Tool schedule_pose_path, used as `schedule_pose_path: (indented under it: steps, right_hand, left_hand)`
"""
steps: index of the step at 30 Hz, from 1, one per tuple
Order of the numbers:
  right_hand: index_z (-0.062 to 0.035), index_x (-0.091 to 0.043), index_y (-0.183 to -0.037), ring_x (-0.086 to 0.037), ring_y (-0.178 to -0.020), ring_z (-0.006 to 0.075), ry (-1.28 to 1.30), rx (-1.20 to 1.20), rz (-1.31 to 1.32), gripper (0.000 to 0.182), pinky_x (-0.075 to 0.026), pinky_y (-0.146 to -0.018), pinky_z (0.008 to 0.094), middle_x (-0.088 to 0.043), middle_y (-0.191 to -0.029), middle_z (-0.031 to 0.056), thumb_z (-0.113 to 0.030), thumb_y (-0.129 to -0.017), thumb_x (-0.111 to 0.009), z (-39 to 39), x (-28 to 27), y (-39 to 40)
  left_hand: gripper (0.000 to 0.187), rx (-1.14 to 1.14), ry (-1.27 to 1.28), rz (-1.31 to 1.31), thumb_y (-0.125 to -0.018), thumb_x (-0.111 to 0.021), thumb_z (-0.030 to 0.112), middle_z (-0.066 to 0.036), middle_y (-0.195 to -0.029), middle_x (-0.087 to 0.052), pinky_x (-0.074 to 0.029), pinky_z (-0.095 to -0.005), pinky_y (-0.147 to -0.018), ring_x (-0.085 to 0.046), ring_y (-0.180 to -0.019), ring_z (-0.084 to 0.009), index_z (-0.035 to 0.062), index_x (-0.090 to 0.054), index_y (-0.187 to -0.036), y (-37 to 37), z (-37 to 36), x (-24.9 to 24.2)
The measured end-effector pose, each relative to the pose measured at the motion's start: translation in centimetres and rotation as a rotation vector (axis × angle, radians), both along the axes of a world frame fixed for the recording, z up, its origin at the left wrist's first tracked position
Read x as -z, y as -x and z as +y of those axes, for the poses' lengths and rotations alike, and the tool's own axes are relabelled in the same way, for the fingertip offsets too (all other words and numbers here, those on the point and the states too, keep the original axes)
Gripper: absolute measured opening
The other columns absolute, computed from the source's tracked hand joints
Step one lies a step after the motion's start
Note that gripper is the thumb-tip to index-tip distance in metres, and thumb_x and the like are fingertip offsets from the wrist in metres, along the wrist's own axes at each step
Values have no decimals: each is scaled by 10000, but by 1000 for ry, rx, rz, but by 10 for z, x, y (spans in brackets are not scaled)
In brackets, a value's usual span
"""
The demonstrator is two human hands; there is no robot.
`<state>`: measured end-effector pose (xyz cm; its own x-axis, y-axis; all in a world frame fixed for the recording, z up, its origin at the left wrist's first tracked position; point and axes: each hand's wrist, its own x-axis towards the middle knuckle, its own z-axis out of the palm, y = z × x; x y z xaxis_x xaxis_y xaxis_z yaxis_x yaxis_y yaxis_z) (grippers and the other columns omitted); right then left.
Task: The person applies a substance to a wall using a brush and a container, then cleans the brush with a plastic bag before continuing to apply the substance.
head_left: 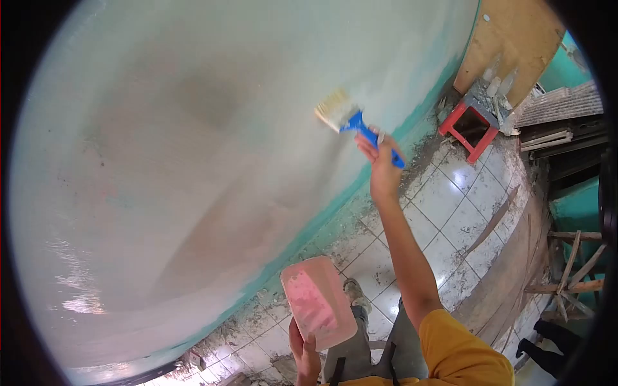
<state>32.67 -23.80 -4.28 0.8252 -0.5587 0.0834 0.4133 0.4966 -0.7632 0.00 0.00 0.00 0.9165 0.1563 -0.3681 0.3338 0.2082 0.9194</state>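
Note:
My right hand is closed round the blue handle of a wide paintbrush. Its pale bristles are right at the surface of the whitish wall, which shows damp grey and pinkish patches. Lower down, my left hand grips the near side of a pink plastic tub, fingers on its edge. Wet-looking, brighter pink residue covers part of the tub's inside. The tub is in front of my legs, close to the foot of the wall.
A green band runs along the wall's bottom. Dirty white floor tiles carry debris. At upper right stands a red stool with tools on top, beside a wooden board. Stacked panels and a wooden frame lie further right.

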Motion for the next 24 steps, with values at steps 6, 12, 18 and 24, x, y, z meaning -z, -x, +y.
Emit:
schedule_pose_path:
  steps: [6,12,18,24]
  right_hand:
    - [74,-630,-1151,-712,-926,282,61,-9,331,346,-564,-867,363,-699,-1015,184,-206,-1022,-475,5,137,11]
    - [64,-661,-1080,-714,-854,221,150,72,209,314,-563,-805,328,-708,-947,136,-203,-1006,-513,15,-7,0]
    - [72,-625,-1155,-707,-934,246,48,42,-6,350,-560,-875,356,-701,-1022,169,-223,-1019,-496,4,-79,5]
    - [79,-582,-1217,-686,-1020,286,-40,-6,216,397,-541,-951,381,-672,-1114,196,-260,-1036,-481,7,127,6]
  left_hand:
    - [765,0,-80,4,-929,-582,399,-192,-1399,-454,-425,-445,-1064,-492,-1290,-305,-60,-287,-1464,8,11,14]
    - [852,-12,-30,30,-902,-646,436,-193,-1406,-465,-363,-403,-1094,-469,-1296,-270,-95,-290,-1465,3,6,9]
    - [869,-7,2,4,-897,-652,456,-195,-1406,-461,-370,-413,-1090,-472,-1297,-279,-94,-290,-1464,-5,2,5]
    - [917,-47,-16,8,-878,-652,514,-198,-1402,-460,-362,-425,-1096,-460,-1308,-290,-88,-288,-1466,2,-1,21]
